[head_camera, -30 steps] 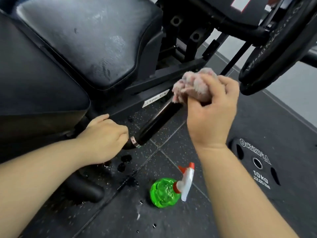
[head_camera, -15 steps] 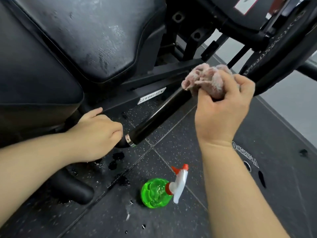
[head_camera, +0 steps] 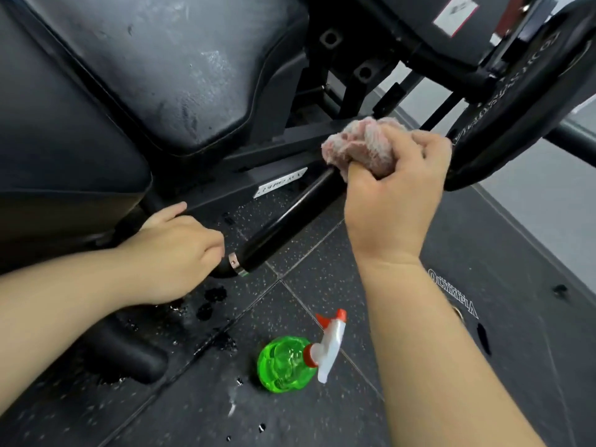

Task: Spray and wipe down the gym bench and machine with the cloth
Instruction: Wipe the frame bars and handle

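Found cloth [head_camera: 358, 146] wadded in right hand [head_camera: 393, 201], fingers curled tight round it, pressed on black bar [head_camera: 283, 224] at 1 o'clock. Moved up-bar from mid-length within the last second. Judged lower bar wiped, upper end pending. Cannot tell left hand [head_camera: 180, 250] clasp at 9 o'clock. Noted spray bottle [head_camera: 290, 362] on floor, 6 o'clock.

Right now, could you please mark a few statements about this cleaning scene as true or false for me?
1. The spray bottle is green. True.
2. The right hand holds the bunched cloth on the black bar. True.
3. The left hand holds the spray bottle. False: it grips the black bar's near end; the spray bottle lies on the floor.
4. The cloth lies on the floor. False: the right hand grips it.
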A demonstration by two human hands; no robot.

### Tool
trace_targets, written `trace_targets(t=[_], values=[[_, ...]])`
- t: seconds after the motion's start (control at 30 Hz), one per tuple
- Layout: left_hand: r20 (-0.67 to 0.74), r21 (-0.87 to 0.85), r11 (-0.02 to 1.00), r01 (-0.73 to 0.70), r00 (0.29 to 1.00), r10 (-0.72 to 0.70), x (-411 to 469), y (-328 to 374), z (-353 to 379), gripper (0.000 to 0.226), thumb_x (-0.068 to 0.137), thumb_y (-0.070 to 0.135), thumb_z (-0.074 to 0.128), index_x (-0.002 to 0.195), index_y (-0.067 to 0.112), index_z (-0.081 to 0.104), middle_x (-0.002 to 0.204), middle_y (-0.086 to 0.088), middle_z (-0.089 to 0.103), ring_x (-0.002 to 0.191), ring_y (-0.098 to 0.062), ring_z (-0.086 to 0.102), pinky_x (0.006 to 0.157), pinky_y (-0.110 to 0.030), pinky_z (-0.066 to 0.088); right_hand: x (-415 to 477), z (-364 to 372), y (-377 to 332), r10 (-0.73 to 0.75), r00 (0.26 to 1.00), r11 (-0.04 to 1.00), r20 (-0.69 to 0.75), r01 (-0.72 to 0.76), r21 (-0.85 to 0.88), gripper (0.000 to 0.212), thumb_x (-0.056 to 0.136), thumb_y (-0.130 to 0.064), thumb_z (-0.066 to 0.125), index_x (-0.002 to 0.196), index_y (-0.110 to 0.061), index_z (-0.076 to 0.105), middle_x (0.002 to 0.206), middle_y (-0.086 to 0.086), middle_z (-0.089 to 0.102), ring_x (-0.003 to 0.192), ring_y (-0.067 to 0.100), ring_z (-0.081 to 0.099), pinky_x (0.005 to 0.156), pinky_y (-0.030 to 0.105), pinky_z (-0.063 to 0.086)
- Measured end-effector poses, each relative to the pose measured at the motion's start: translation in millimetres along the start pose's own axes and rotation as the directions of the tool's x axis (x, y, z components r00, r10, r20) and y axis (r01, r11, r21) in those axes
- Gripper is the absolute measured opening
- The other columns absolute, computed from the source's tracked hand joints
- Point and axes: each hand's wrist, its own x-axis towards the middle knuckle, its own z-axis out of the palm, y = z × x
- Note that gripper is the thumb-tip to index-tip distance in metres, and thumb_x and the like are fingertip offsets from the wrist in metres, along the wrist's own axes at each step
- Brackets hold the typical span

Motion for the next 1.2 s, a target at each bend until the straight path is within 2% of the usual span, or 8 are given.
trace_targets(t=[0.1,0.23,0.47,0.67,0.87,0.97,1.07,1.2], values=[[-0.002,-0.006,1.0,0.019,1.0,-0.019,-2.0,2.7,-1.8,0.047,0.091,0.044,0.009,0.09,0.034,0.054,0.09,0.017,0.06,0.11,0.006,0.043,0.118,-0.026,-0.005,-43.1,15.7,-7.7,-0.119,0.976,0.993,0.181,0.114,0.037,0.027,0.074,-0.009,0.072,0.1,-0.01,0.074,0.105,0.006,0.051,0.093,0.025,0.052,0.086,0.024,0.044],[-0.018,0.025,1.0,-0.001,1.0,0.002,-3.5,3.3,-4.4,0.08,0.062,0.05,-0.009,0.099,0.03,0.058,0.095,0.013,0.06,0.112,0.002,0.045,0.117,-0.025,-0.004,-103.0,19.6,-15.2,-0.243,0.871,0.97,0.428,0.215,0.113,0.043,0.066,-0.013,0.051,0.103,-0.008,0.073,0.107,0.011,0.056,0.092,0.031,0.055,0.087,0.021,0.038],[-0.004,0.0,0.999,0.045,0.999,-0.045,-1.0,3.8,-1.6,0.036,0.102,0.027,0.024,0.096,0.03,0.059,0.088,0.013,0.061,0.109,0.001,0.044,0.117,-0.026,-0.009,-22.7,7.2,-3.8,-0.064,0.979,0.998,0.192,0.065,0.0,0.025,0.075,-0.012,0.071,0.1,-0.01,0.075,0.114,0.012,0.054,0.102,0.027,0.054,0.091,0.026,0.043],[0.021,0.011,0.997,0.072,0.997,-0.072,-1.9,6.1,-5.0,0.035,0.099,0.032,0.02,0.082,0.032,0.051,0.086,0.012,0.059,0.105,0.0,0.046,0.119,-0.03,-0.003,-76.4,7.5,2.8,-0.311,0.847,0.93,0.43,0.365,-0.047,0.043,0.063,-0.019,0.071,0.106,-0.013,0.071,0.117,0.009,0.054,0.089,0.028,0.047,0.075,0.04,0.047],[0.056,0.021,0.996,0.086,0.995,-0.087,-2.8,6.6,-4.9,0.033,0.101,0.029,0.025,0.096,0.029,0.057,0.094,0.011,0.059,0.112,-0.002,0.044,0.118,-0.028,-0.008,-74.9,8.7,5.0,-0.453,0.777,0.871,0.437,0.491,0.029,0.019,0.077,-0.007,0.058,0.088,-0.012,0.072,0.105,0.011,0.066,0.074,0.032,0.053,0.062,0.042,0.047],[0.041,-0.021,0.995,0.1,0.994,-0.099,-5.2,9.5,-6.5,0.036,0.101,0.027,0.022,0.101,0.033,0.058,0.094,0.011,0.06,0.114,-0.001,0.044,0.118,-0.027,-0.008,-37.1,3.7,9.6,-0.29,0.934,0.951,0.208,0.306,-0.05,0.022,0.07,0.003,0.071,0.086,-0.013,0.07,0.101,0.004,0.066,0.076,0.031,0.051,0.068,0.038,0.043],[0.101,-0.053,0.99,0.132,0.987,-0.126,-3.5,14.8,-16.4,0.035,0.102,0.027,0.023,0.104,0.036,0.057,0.096,0.013,0.061,0.116,-0.002,0.046,0.12,-0.029,-0.005,-21.3,-0.3,4.6,-0.169,0.975,0.984,0.144,0.176,-0.034,0.017,0.074,-0.005,0.071,0.088,-0.012,0.067,0.098,0.003,0.061,0.082,0.03,0.05,0.072,0.03,0.039],[0.134,-0.571,0.79,0.222,0.975,-0.177,5.8,20.1,-28.0,0.017,0.086,0.04,0.051,0.088,0.046,0.067,0.084,0.012,0.072,0.102,-0.014,0.064,0.106,-0.037,0.041,9.0,3.8,-8.3,0.034,0.978,0.997,0.207,-0.02,-0.069,0.014,0.089,-0.03,0.062,0.103,-0.026,0.062,0.1,-0.006,0.053,0.091,0.025,0.042,0.074,0.025,0.03]])
